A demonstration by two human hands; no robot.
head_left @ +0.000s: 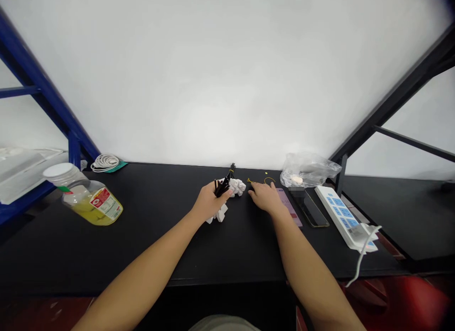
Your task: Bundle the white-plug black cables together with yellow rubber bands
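Note:
My left hand is closed around a bundle of thin black cords, whose ends stick up past the fingers. White block-like pieces hang below that hand, apparently belonging to the bundle. Just beyond it on the black table lies a second bundle of black cords, bound with a yellow tie, with white pieces at its near end. To the right, my right hand rests low over the tabletop, fingers spread and palm down. A thin yellow twist tie lies at its fingertips; whether they touch is unclear.
Right of my right hand are a pink-screened phone, a dark phone, a clear plastic bag and a white power strip with a cable. At left stand a jar of yellow liquid and a coiled white cable.

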